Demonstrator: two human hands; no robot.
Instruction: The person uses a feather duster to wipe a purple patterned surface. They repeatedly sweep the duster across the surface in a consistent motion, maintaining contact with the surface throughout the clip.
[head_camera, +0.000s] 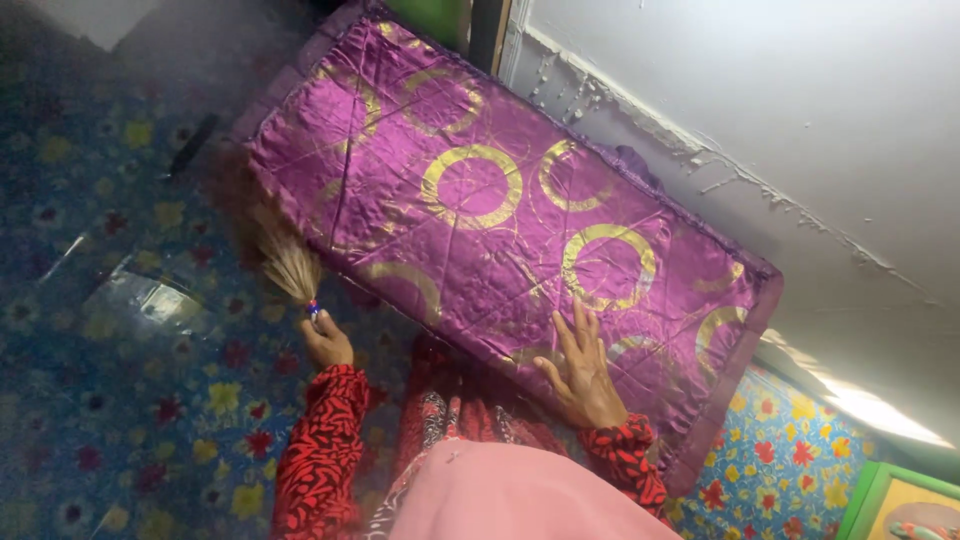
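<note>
A big purple mattress (500, 190) with gold rings lies on the floor (120, 380), its far long side close along the white wall (760, 110). The right hand (582, 372) lies flat on the near edge of the mattress, with the fingers spread wide and pressing down on the shiny cloth. The left hand (326, 342) is just off the near edge of the mattress, over the flowery floor, and it is curled tight around the handle of a small broom (285, 262). The soft, pale bristles of the broom point up toward the near corner of the mattress and look to be just touching it. The cloth shows small creases but no crumbs or dirt that can be seen, so how much has been brushed is hard to tell. It looks like the sweeping is at the near corner now, and most of the mattress top, away toward the wall, may be left to do. A clear plastic bag (150, 300) lies on the floor, well apart from the mattress.
</note>
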